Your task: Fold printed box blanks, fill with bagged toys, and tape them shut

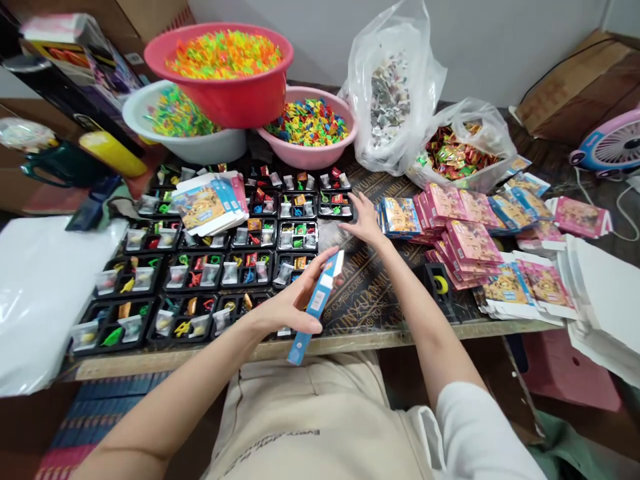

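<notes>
My left hand [295,297] is closed around a narrow blue carton [315,303], held tilted over the table's front edge with a white flap sticking out at its upper end. Farther forward, my right hand [366,221] has its fingers apart beside a black compartment tray [336,207]; whether it touches the tray I cannot tell. Something clear and plastic, perhaps a bag [334,235], lies just below those fingers. Rows of similar black trays [299,235] to the left hold small wrapped pieces and coloured plastic bits. Flat cartons [203,208] lie stacked on top of some trays.
Behind the trays stand a red basin [240,100], a pale basin [190,143] and a pink basin [310,155]. Plastic bags [360,80] of small packets stand beside them. Pink cartons [467,243], a tape dispenser [440,287] and a fan [613,143] are at the right.
</notes>
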Tool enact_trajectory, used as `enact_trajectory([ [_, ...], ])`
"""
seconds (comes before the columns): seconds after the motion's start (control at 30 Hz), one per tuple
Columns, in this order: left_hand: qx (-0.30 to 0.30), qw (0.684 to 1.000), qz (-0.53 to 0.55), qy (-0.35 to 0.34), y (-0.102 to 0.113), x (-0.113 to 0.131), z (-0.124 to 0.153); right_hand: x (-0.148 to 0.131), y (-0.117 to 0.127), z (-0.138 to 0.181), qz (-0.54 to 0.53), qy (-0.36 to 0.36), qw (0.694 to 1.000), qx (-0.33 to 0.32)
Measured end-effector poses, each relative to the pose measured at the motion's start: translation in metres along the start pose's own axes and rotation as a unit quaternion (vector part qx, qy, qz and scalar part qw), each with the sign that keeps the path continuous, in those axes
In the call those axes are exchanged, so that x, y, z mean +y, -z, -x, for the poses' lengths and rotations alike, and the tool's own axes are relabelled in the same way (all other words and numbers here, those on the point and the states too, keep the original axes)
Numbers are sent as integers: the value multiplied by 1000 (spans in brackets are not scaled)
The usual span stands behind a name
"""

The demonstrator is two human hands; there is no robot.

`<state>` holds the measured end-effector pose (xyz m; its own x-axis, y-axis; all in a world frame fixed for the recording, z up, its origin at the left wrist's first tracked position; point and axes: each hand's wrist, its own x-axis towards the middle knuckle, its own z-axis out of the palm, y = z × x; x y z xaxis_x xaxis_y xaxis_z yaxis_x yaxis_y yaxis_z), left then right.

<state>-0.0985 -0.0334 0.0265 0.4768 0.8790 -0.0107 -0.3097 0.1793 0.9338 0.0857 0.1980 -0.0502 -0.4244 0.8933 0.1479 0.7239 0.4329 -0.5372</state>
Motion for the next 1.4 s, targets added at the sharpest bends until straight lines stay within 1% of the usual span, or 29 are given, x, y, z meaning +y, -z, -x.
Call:
enact_trajectory([
  [0.07, 39, 996, 83, 10, 5, -10, 9, 4, -12, -34, 49, 6, 997, -59],
  [0.1, 61, 992, 107, 13, 8, -15, 13, 6, -16, -47, 62, 14, 995, -83],
  [0.2, 109, 987, 117, 13, 24, -20, 21, 8, -24, -66, 88, 45, 988, -117],
  [0.27, 119, 991, 59, 16, 35, -13, 25, 10, -26, -68, 113, 57, 985, -118],
  [0.33, 119, 991, -61, 29, 44, 2, 29, 11, -25, -63, 138, 62, 981, -120],
  [0.37, 120, 982, -139, 38, 47, 11, 30, 12, -24, -58, 147, 63, 980, -122],
  [0.4, 124, 966, -221, 47, 49, 20, 30, 13, -23, -51, 152, 64, 978, -124],
  [0.43, 131, 943, -302, 52, 50, 28, 31, 13, -21, -43, 153, 65, 978, -126],
  [0.5, 156, 880, -446, 45, 49, 39, 30, 13, -17, -23, 144, 69, 979, -127],
  [0.57, 175, 817, -550, 14, 48, 43, 27, 11, -10, 0, 119, 70, 983, -123],
  [0.63, 177, 768, -615, -23, 47, 41, 23, 7, 0, 24, 88, 70, 987, -117],
  [0.67, 171, 750, -638, -35, 46, 38, 21, 4, 7, 36, 74, 73, 988, -114],
  [0.73, 148, 726, -670, -39, 43, 33, 16, -5, 24, 60, 54, 84, 989, -107],
  [0.87, 89, 702, -707, -2, 31, 27, 8, -28, 64, 108, 33, 110, 988, -102],
  [0.93, 62, 693, -718, 8, 22, 25, 4, -38, 82, 128, 33, 116, 988, -100],
  [1.0, 43, 692, -720, 10, 15, 23, -2, -44, 96, 145, 35, 115, 988, -93],
  [1.1, 20, 706, -708, 2, 4, 15, -9, -48, 109, 164, 38, 107, 990, -81],
  [1.27, 8, 742, -670, -23, -7, 2, -17, -50, 115, 182, 51, 77, 993, -67],
  [1.4, 11, 777, -630, -9, -10, -3, -19, -52, 109, 191, 35, 78, 993, -80],
])
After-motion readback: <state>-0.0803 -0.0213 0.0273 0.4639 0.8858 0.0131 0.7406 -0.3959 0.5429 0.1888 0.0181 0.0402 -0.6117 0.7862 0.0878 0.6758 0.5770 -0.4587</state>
